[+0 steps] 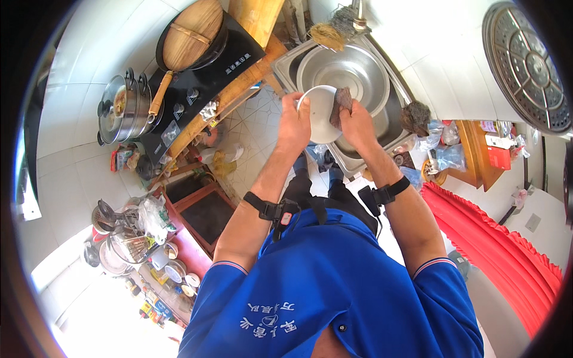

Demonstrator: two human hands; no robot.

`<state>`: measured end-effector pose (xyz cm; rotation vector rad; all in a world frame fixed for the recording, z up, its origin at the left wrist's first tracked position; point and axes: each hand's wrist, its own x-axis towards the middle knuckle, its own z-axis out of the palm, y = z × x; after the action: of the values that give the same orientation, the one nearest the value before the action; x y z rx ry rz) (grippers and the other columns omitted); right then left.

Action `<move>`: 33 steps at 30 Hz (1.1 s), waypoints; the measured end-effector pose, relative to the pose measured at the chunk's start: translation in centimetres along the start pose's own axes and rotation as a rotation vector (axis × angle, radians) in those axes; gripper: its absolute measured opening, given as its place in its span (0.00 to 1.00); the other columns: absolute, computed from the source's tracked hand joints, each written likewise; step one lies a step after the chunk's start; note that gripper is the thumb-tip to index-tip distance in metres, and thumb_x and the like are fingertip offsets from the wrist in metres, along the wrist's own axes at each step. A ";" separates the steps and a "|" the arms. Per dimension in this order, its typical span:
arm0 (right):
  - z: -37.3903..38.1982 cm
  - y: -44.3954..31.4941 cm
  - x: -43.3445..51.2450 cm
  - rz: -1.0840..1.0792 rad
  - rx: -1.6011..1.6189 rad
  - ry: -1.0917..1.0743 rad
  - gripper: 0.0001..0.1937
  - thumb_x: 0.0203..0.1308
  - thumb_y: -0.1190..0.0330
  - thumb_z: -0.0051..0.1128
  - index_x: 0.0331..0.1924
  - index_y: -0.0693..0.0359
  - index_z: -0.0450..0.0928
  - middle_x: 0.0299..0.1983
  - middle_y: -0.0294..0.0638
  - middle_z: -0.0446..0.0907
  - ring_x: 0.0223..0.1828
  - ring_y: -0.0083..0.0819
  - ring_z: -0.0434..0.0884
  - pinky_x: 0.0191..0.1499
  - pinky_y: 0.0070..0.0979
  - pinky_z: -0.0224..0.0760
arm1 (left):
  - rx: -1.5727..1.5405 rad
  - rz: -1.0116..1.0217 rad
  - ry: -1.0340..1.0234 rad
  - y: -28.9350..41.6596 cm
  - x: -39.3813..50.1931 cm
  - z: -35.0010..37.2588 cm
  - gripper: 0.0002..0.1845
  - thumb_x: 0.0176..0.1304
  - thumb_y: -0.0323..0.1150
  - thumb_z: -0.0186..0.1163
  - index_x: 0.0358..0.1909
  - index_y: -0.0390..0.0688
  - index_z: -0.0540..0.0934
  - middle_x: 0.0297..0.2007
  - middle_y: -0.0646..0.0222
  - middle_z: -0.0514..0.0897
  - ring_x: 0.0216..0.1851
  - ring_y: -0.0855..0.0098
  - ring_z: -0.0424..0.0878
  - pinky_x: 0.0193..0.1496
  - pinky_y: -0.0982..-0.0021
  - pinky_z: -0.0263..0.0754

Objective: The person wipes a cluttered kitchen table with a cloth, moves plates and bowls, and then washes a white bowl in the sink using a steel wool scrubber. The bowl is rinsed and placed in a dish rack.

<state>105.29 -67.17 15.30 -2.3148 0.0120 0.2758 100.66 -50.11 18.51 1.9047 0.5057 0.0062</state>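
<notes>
My left hand (pixel 296 117) grips the rim of a white bowl (pixel 318 114), thumb over the edge. In my right hand (pixel 356 125) is a dark brown scrubbing pad (pixel 341 105), held against the bowl's right side. Both hands are over the near edge of a stainless steel sink (pixel 385 121). Behind the bowl a large metal basin (pixel 309 71) sits in the sink, and the bowl hides part of its near rim.
Left of the sink, a black cooktop (pixel 206 89) holds a wok with a wooden lid (pixel 192 38) and a steel pot (pixel 123 112). A dark scouring ball (pixel 415 117) lies at the sink's right corner. A red curtain (pixel 488 250) hangs at right.
</notes>
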 end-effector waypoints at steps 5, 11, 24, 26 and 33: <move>-3.6 4.6 -3.9 0.434 0.748 -0.526 0.15 0.76 0.62 0.49 0.51 0.67 0.78 0.35 0.42 0.86 0.27 0.30 0.87 0.24 0.27 0.73 | -0.010 -0.044 0.108 1.0 -2.8 3.1 0.28 0.83 0.55 0.46 0.66 0.41 0.69 0.47 0.51 0.86 0.50 0.60 0.85 0.56 0.58 0.77; -7.1 6.4 -4.3 0.356 0.997 -0.365 0.15 0.78 0.61 0.45 0.51 0.64 0.78 0.37 0.40 0.86 0.37 0.29 0.88 0.33 0.27 0.78 | -0.212 -0.067 0.210 1.5 -4.9 5.6 0.25 0.84 0.50 0.47 0.64 0.37 0.68 0.51 0.49 0.83 0.51 0.58 0.83 0.52 0.56 0.79; -5.4 2.7 -9.3 0.383 1.317 -0.876 0.19 0.76 0.65 0.43 0.60 0.71 0.75 0.55 0.49 0.83 0.52 0.42 0.85 0.53 0.44 0.81 | -0.321 0.021 0.472 1.0 -8.0 6.3 0.16 0.80 0.30 0.46 0.65 0.37 0.64 0.53 0.46 0.82 0.54 0.51 0.82 0.59 0.54 0.76; -6.3 2.5 -9.2 0.334 1.209 -0.955 0.22 0.75 0.65 0.41 0.63 0.74 0.74 0.57 0.51 0.82 0.54 0.43 0.85 0.57 0.44 0.81 | -0.273 0.145 0.526 0.4 -8.6 5.1 0.17 0.79 0.29 0.46 0.65 0.37 0.64 0.52 0.40 0.82 0.53 0.41 0.82 0.57 0.50 0.76; -7.0 3.6 -6.2 0.260 1.116 -0.885 0.25 0.74 0.62 0.42 0.69 0.63 0.73 0.58 0.48 0.85 0.54 0.42 0.86 0.52 0.38 0.80 | -0.170 -0.144 0.610 -9.3 -14.1 -0.5 0.17 0.79 0.31 0.48 0.64 0.39 0.66 0.44 0.37 0.83 0.49 0.40 0.83 0.54 0.47 0.76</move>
<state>100.25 -75.23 18.62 -0.9568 0.0172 1.0829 84.58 -51.75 13.70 1.6762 1.0161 0.5325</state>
